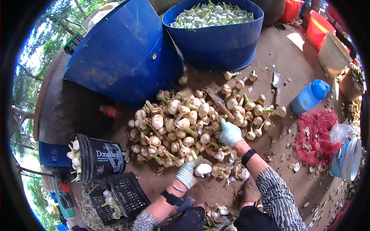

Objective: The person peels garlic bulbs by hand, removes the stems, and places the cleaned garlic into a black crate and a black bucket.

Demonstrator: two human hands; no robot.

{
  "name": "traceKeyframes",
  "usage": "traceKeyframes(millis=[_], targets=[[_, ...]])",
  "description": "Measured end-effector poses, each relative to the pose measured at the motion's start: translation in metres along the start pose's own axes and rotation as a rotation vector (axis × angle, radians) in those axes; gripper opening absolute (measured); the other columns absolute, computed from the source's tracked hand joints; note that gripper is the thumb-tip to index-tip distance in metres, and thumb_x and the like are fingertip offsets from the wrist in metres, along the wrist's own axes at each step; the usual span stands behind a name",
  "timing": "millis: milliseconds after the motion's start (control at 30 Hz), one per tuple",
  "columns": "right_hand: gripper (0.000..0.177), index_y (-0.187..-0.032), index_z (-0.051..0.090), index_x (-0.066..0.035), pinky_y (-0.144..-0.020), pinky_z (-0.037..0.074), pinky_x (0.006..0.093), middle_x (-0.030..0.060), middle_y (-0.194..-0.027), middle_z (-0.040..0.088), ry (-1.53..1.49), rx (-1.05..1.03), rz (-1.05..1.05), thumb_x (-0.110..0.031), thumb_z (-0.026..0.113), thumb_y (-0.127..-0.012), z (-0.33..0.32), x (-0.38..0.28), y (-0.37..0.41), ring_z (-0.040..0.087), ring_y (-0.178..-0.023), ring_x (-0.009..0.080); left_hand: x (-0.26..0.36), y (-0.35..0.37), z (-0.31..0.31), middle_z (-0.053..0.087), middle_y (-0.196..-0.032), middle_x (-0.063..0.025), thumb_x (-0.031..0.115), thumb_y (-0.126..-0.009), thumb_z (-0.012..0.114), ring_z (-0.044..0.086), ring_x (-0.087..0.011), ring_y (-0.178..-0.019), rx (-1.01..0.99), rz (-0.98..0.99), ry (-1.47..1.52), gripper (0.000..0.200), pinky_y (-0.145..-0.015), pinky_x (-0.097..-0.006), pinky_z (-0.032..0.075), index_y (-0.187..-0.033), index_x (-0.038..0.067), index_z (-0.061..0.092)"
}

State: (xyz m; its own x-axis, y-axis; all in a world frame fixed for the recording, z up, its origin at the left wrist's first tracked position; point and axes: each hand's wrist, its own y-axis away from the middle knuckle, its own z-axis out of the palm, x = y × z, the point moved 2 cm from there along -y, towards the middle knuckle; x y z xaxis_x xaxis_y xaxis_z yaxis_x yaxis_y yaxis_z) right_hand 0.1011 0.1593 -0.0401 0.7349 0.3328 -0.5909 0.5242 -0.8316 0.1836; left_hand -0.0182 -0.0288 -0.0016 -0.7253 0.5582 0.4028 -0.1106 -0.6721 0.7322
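The left hand has its fingers clamped on 1 garlic bulb. The right hand rests on the garlic pile, grip unclear. The blue tub looks full of trimmed bulbs, but most of the pile seems left.

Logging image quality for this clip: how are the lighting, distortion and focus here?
Head view: heavy fisheye bending with a black vignette all round; the garlic pile and the left hand with its bulb sit in even shade, sharp; the sky at left is blown out; edges soft.
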Motion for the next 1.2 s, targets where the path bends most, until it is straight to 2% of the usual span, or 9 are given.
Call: traceKeyframes(millis=[67,100,167,267,500,567,633,700,1200], targets=[[0.039,-0.11,0.046,-0.007,-0.07,0.048,0.0429,0.0196,-0.088,0.061,-0.013,-0.05,0.002,-0.013,0.054,-0.072,-0.012,-0.002,0.01,0.059,-0.083,0.0359,0.065,0.025,0.029,0.061,-0.082,-0.0126,0.037,-0.086,0.054,0.061,-0.0236,-0.073,0.234,0.227,0.004,0.039,-0.062,-0.0342,0.053,-0.097,0.0,0.054],[0.039,-0.109,0.046,-0.006,-0.07,0.048,0.0431,0.0202,-0.088,0.061,-0.02,-0.076,-0.008,-0.014,0.055,-0.072,-0.012,-0.001,0.014,0.059,-0.083,0.0363,0.117,0.035,0.044,0.059,-0.082,-0.0111,0.042,-0.085,0.053,0.06,-0.0232,-0.072,-0.286,0.233,0.229,0.041,-0.064,-0.0351,0.053,-0.097,0.003,0.053],[0.039,-0.108,0.046,-0.005,-0.07,0.048,0.0435,0.0208,-0.087,0.06,-0.083,-0.053,-0.075,-0.016,0.057,-0.072,-0.009,-0.004,0.028,0.058,-0.082,0.0371,0.22,0.092,0.099,0.058,-0.098,-0.0162,0.052,-0.085,0.047,0.059,-0.0263,-0.088,-0.044,1.022,-0.294,0.056,-0.08,-0.0359,0.05,-0.106,0.0,0.05],[0.041,-0.1,0.047,-0.001,-0.068,0.047,0.0437,0.0226,-0.084,0.059,-0.412,0.019,-0.135,-0.023,0.066,-0.07,-0.023,-0.027,0.046,0.057,-0.08,0.0392,0.305,0.122,0.107,0.049,-0.118,-0.0209,0.045,-0.086,0.049,0.05,-0.0319,-0.108,-0.253,1.109,-0.179,0.056,-0.092,-0.0392,0.044,-0.117,-0.001,0.047],[0.041,-0.102,0.05,-0.002,-0.061,0.047,0.0437,0.0208,-0.081,0.057,-0.286,0.372,-0.253,0.0,0.053,-0.061,-0.054,-0.058,0.077,0.057,-0.074,0.0389,0.074,-0.004,0.081,0.058,-0.103,-0.0099,0.013,-0.071,0.073,0.055,-0.0133,-0.086,0.147,0.817,-1.048,0.051,-0.079,-0.0269,0.046,-0.113,-0.005,0.05],[0.037,-0.102,0.05,0.0,-0.059,0.047,0.0405,0.0156,-0.084,0.059,-0.271,0.299,-0.257,0.0,0.056,-0.065,-0.051,-0.047,0.091,0.059,-0.071,0.0323,0.058,-0.007,0.069,0.057,-0.103,-0.0095,0.012,-0.07,0.073,0.055,-0.0142,-0.089,0.18,0.648,-0.787,0.053,-0.079,-0.0255,0.046,-0.115,-0.004,0.05],[0.028,-0.097,0.052,0.001,-0.057,0.047,0.0333,0.0071,-0.085,0.059,-1.165,0.052,-0.192,-0.006,0.061,-0.072,-0.051,-0.027,0.093,0.057,-0.066,0.0195,0.046,-0.007,0.053,0.057,-0.104,-0.008,0.008,-0.07,0.071,0.054,-0.0142,-0.092,-0.009,0.533,-0.491,0.052,-0.081,-0.0267,0.046,-0.116,-0.003,0.05],[0.024,-0.091,0.055,0.0,-0.054,0.043,0.0217,0.0008,-0.078,0.058,-1.318,-0.028,0.176,-0.02,0.062,-0.08,-0.056,-0.01,0.092,0.052,-0.064,0.0076,0.04,-0.004,0.051,0.056,-0.104,-0.0066,0.009,-0.068,0.073,0.054,-0.014,-0.091,-0.04,0.564,-0.599,0.055,-0.082,-0.0267,0.046,-0.117,-0.002,0.049],[0.028,-0.088,0.061,0.001,-0.052,0.044,0.0249,0.001,-0.064,0.057,-1.039,-0.337,0.127,-0.026,0.063,-0.08,-0.017,-0.009,0.117,0.05,-0.058,0.0076,-0.011,-0.001,0.026,0.053,-0.11,-0.0091,0.021,-0.061,0.081,0.053,-0.0168,-0.099,-0.008,0.396,-0.531,0.076,-0.087,-0.0285,0.046,-0.122,-0.004,0.044]])
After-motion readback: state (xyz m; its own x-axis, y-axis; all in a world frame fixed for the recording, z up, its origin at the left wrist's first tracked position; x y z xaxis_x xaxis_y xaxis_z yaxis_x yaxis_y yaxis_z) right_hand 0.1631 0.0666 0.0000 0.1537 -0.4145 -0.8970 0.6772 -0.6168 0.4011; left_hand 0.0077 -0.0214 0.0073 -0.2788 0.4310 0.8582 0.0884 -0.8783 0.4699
